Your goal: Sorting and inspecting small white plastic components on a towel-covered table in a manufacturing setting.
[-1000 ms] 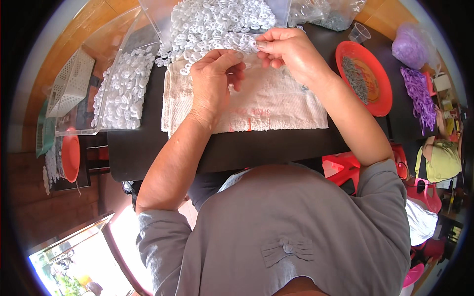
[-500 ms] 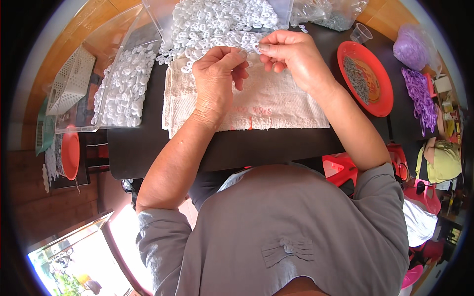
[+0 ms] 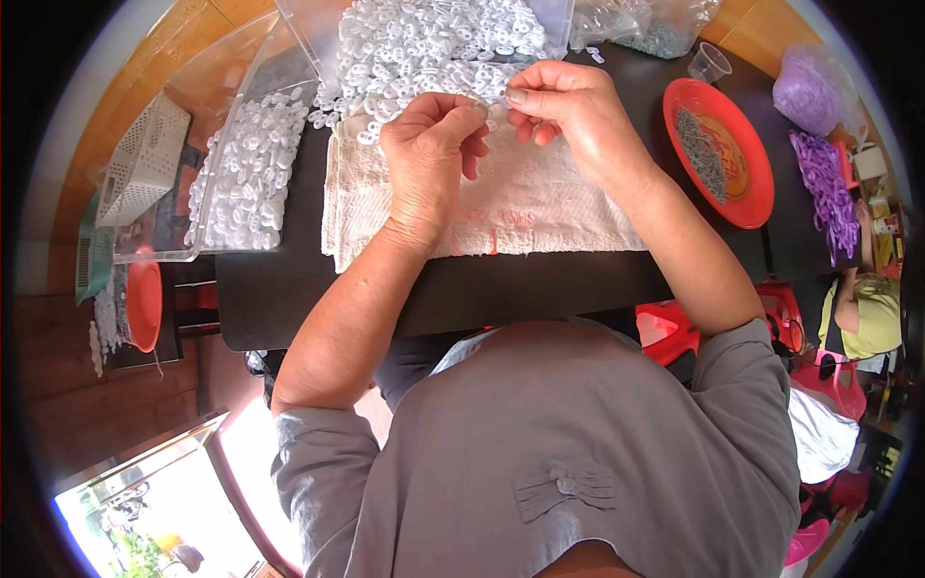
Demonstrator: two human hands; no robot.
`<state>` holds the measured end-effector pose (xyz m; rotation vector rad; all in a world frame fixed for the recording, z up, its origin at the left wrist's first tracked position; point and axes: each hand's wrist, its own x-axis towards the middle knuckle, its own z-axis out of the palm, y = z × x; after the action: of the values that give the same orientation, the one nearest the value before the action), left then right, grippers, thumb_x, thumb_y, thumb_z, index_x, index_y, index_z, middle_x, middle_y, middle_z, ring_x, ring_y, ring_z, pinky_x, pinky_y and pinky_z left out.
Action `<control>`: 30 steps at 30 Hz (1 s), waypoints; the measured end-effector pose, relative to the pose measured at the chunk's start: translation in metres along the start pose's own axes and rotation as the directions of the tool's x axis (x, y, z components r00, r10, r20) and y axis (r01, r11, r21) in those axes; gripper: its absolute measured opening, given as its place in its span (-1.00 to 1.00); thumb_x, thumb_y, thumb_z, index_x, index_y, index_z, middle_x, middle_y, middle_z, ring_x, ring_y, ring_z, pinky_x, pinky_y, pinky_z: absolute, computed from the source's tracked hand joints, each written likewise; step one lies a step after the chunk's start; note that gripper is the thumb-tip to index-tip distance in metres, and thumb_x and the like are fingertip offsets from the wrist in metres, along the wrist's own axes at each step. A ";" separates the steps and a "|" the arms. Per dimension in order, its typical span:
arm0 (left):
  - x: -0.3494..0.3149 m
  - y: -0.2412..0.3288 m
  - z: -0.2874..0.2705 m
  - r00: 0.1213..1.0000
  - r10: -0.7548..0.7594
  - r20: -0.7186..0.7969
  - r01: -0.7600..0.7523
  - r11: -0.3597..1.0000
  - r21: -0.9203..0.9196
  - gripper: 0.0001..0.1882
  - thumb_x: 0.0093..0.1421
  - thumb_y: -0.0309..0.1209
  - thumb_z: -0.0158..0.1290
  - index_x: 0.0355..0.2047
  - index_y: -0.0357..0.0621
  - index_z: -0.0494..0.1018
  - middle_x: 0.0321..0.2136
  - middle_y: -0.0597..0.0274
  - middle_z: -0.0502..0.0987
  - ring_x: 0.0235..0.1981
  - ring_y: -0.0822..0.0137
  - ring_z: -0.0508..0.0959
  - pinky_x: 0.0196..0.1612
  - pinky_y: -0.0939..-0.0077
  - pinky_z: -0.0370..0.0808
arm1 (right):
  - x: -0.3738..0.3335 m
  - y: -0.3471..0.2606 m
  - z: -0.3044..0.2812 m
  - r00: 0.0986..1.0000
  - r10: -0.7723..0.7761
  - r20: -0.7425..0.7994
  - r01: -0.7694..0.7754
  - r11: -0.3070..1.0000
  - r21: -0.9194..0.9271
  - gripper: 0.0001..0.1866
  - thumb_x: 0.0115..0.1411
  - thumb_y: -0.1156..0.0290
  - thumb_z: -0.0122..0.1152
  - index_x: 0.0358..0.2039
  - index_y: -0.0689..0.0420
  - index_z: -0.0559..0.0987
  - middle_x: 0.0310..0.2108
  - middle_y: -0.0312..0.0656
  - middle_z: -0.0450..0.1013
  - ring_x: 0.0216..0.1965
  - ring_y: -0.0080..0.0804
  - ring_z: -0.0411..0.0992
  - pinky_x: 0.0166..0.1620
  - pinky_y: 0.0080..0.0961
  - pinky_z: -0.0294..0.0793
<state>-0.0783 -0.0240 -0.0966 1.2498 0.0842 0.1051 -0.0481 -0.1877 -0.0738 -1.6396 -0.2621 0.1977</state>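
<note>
My left hand (image 3: 434,135) and my right hand (image 3: 570,111) are raised above a folded cream towel (image 3: 482,207), with their fingertips close together. Thumb and forefinger of the left are pinched; whatever lies between them is too small to make out. The right hand pinches as well, its thumb pressed to the forefinger, and the content of that grip cannot be told apart from the white pieces behind. Just beyond both hands, a heap of small white oval plastic pieces with holes (image 3: 434,43) spills from a clear bin toward the towel.
On the left, a clear plastic box (image 3: 154,256) contains more white pieces. A red plate (image 3: 761,197) of small grey metal parts lies to the right, near a clear cup (image 3: 710,64) and purple strips (image 3: 827,197). Another person in a yellow-green top (image 3: 875,313) is at far right.
Both hands keep their pinches, nearly still. A white piece visible at the right fingertips earlier is no longer distinct. The whole view has shifted slightly; the person at far right has moved an arm.
</note>
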 end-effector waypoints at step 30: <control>-0.006 0.003 0.001 0.961 0.123 0.247 -0.126 0.992 -0.004 -0.78 0.10 -0.73 0.11 -0.21 -0.35 0.49 -0.42 0.15 0.58 -0.51 0.46 0.52 -0.56 0.66 0.42 | -0.002 -0.002 -0.019 0.965 -0.048 0.259 0.037 0.998 0.045 -0.80 0.22 0.33 0.11 -0.33 0.20 0.56 -0.51 -0.31 0.47 -0.50 -0.61 0.44 -0.45 -0.70 0.32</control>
<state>-0.0840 -0.0247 -0.0934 1.2710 -0.2101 0.0573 -0.0448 -0.2064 -0.0707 -1.5661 -0.4901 0.3848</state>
